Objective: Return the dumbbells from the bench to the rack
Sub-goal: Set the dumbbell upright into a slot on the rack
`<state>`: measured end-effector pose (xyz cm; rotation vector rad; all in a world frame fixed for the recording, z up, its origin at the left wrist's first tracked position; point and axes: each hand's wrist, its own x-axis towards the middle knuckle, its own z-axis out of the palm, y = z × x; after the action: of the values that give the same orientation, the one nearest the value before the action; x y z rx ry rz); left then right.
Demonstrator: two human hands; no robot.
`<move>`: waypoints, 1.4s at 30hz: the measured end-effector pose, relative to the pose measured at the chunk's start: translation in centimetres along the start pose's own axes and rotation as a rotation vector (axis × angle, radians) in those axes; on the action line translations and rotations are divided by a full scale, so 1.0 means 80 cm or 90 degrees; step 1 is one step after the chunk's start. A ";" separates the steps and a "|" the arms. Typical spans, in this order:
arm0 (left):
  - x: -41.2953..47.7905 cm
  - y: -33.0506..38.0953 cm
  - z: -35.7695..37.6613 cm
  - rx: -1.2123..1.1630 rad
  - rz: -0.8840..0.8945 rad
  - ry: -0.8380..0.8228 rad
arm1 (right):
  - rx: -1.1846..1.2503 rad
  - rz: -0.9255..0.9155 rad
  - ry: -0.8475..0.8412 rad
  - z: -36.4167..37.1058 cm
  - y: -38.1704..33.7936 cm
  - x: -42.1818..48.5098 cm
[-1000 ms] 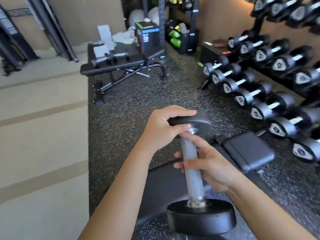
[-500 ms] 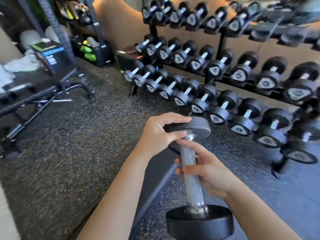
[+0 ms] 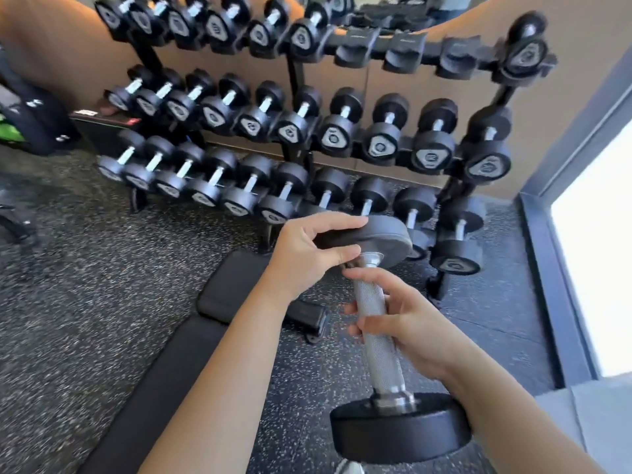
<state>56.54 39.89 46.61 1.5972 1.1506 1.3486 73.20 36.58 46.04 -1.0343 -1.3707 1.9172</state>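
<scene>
I hold a black dumbbell upright in front of me, its knurled steel handle pointing up and away. My right hand grips the handle around its middle. My left hand pinches the rim of the upper black head between thumb and fingers. The lower head sits near the bottom of the view. Behind it stands the three-tier dumbbell rack, its top tier showing several bare cradles toward the right. The black bench runs below my left forearm.
Rows of black dumbbells fill the rack's middle and lower tiers. The floor is dark speckled rubber. A bright window with a dark frame stands at the right. A black bag lies at the far left.
My view has swung right from the far bench to face the rack squarely and closer. Both hands keep the same hold on the upright dumbbell.
</scene>
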 end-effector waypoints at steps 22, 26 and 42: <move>0.367 -0.144 0.115 -0.116 -0.022 -0.205 | 0.050 0.004 0.229 -0.232 -0.081 0.226; 0.435 -0.165 0.106 -0.128 -0.021 -0.217 | 0.053 0.000 0.232 -0.257 -0.107 0.285; 0.654 -0.243 0.170 -0.141 -0.050 -0.188 | 0.054 -0.016 0.210 -0.436 -0.169 0.444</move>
<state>69.02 95.85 43.05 1.5128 0.8472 1.1031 83.12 87.12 43.18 -1.2200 -1.1018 1.6798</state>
